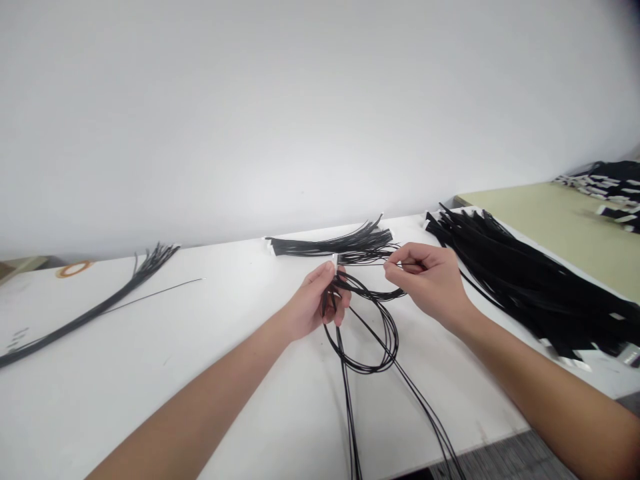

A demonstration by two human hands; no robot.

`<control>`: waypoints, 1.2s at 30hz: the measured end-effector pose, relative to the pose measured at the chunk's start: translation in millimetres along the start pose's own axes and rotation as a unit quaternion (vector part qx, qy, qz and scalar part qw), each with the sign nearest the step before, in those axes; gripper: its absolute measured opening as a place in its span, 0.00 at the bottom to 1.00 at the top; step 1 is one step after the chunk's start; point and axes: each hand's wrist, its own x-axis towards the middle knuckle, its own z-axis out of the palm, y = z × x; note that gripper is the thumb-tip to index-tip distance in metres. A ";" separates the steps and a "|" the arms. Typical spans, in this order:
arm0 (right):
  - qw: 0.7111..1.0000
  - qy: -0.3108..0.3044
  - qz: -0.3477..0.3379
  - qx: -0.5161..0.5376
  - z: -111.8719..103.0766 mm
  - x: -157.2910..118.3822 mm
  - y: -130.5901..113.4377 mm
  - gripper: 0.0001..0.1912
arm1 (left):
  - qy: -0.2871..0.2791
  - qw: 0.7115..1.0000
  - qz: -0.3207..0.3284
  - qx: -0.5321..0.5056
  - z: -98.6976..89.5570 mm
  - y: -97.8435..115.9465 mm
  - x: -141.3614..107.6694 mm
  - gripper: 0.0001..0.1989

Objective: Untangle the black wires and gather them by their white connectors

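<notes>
My left hand (pixel 320 297) is closed on a small white connector (pixel 335 259) and the black wires running from it. My right hand (pixel 427 277) pinches a thin black wire to the right of the connector, its fingertips pressed together. Coiled black wires (pixel 370 370) hang in loops below both hands, with long ends trailing down past the table's front edge. Just behind the hands lies a short bundle of black cables (pixel 330 245) with white connectors at its ends.
On the white table (pixel 240 393), a loose bundle of black wires (pixel 100 309) lies at left, near an orange tape ring (pixel 74 269). A large pile of black cables (pixel 530 287) covers the right side. More cables (pixel 613 180) rest on a yellowish table (pixel 535 210) beyond.
</notes>
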 end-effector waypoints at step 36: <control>0.891 -0.041 -0.375 -0.251 10.5 0.3 23.0 0.05 | -0.062 0.997 -0.022 0.051 1.1 -2.2 -0.7 0.18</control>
